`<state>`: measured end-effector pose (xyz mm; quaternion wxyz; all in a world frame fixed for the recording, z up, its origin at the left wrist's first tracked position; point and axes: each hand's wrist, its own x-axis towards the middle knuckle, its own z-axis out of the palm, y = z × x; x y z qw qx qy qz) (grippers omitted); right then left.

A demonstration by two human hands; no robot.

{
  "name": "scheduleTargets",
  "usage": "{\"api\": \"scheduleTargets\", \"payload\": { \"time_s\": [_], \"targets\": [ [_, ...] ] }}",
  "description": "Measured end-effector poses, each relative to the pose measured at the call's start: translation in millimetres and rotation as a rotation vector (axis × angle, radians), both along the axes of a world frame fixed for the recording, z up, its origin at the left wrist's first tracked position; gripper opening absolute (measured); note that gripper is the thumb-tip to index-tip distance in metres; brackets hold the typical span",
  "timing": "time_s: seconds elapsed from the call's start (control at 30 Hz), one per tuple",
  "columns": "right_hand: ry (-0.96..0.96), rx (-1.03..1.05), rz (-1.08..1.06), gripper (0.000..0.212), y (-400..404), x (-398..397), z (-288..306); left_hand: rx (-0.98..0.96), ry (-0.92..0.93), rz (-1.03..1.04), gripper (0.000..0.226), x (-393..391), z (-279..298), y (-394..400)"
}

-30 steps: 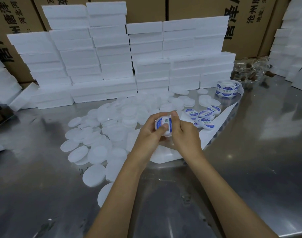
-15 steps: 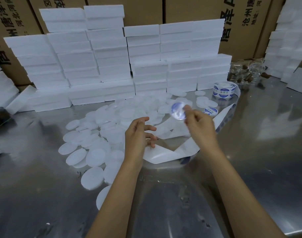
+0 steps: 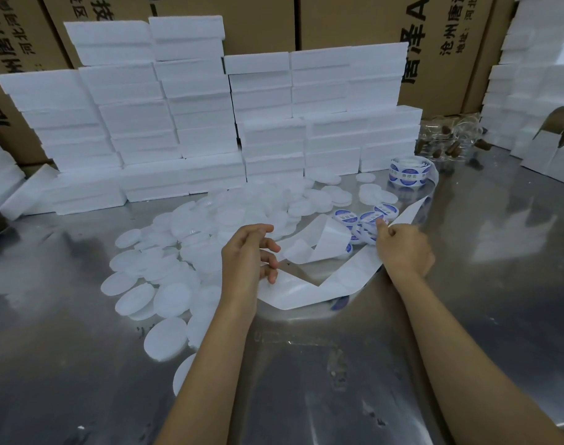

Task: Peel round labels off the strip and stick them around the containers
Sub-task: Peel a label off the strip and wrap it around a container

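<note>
a few labelled containers (image 3: 365, 221) sit at one o'clock by the right hand (image 3: 402, 248), fingers curled on nothing i can make out, left hand (image 3: 250, 252) loose over the strip (image 3: 309, 290), unlabelled white containers (image 3: 165, 271) heaped at ten o'clock on the counter (image 3: 466, 316).

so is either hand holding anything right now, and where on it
Left hand holds nothing; its fingertips rest on the backing strip. Right hand is loosely closed by the labelled containers; whether it grips anything cannot be told.

Stacked white foam boxes (image 3: 210, 123), printed cardboard cartons (image 3: 354, 20) behind them, shiny steel table (image 3: 499, 284), clear bag of brown items (image 3: 447, 139)
</note>
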<state>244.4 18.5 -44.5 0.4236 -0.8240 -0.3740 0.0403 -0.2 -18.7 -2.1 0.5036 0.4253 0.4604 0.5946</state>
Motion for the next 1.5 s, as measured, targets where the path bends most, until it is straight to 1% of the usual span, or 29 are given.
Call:
{"api": "scheduleTargets", "payload": {
  "time_s": [0.2,0.33,0.43,0.5,0.53,0.6,0.63,0.7,0.83,0.9,0.97,1.03,1.1,1.23,1.3,1.4,1.47,1.5],
  "targets": [
    [0.001,0.068,-0.004,0.054,-5,-1,0,0.003,-0.098,0.025,0.023,-6,5,0],
    [-0.146,0.186,0.045,0.049,-18,-19,14,-0.007,-0.160,0.097,0.024,-15,8,3],
    [-0.276,0.365,0.167,0.037,-31,-51,29,-0.020,-0.213,0.215,0.022,-25,9,6],
    [-0.343,0.441,0.327,0.029,-33,-79,37,-0.022,-0.260,0.300,0.022,-34,10,7],
    [-0.371,0.445,0.422,0.025,-31,-92,42,-0.026,-0.281,0.341,0.022,-38,10,8],
    [-0.382,0.394,0.615,0.015,-18,-113,49,-0.039,-0.315,0.404,0.022,-45,9,10],
    [-0.363,0.338,0.699,0.013,-8,-123,51,-0.045,-0.325,0.424,0.022,-47,8,11],
    [-0.343,0.195,0.823,0.028,15,-141,55,-0.059,-0.329,0.452,0.021,-50,8,12],
    [-0.383,-0.040,0.946,0.048,56,-176,54,-0.089,-0.310,0.478,0.022,-53,9,14],
    [-0.422,-0.133,0.964,0.047,69,-188,49,-0.095,-0.300,0.475,0.022,-52,10,13],
    [-0.437,-0.128,0.944,0.036,74,-193,46,-0.099,-0.285,0.466,0.022,-50,10,13],
    [-0.395,-0.056,0.920,0.026,73,-193,45,-0.102,-0.271,0.456,0.021,-49,10,13],
    [-0.320,-0.002,0.899,0.021,70,-190,46,-0.097,-0.261,0.442,0.021,-48,11,12],
    [-0.241,-0.059,0.935,0.022,66,-182,48,-0.090,-0.240,0.418,0.023,-45,11,11],
    [-0.176,-0.009,0.952,0.024,61,-177,52,-0.074,-0.217,0.421,0.023,-43,9,11],
    [-0.048,0.150,0.930,0.019,47,-167,64,0.025,-0.116,0.438,0.022,-40,7,10],
    [0.058,0.183,0.925,0.014,34,-160,74,0.102,-0.054,0.434,0.019,-37,9,8],
    [0.150,0.176,0.941,0.012,26,-156,78,0.131,-0.037,0.417,0.017,-36,9,7]
  ]
}}
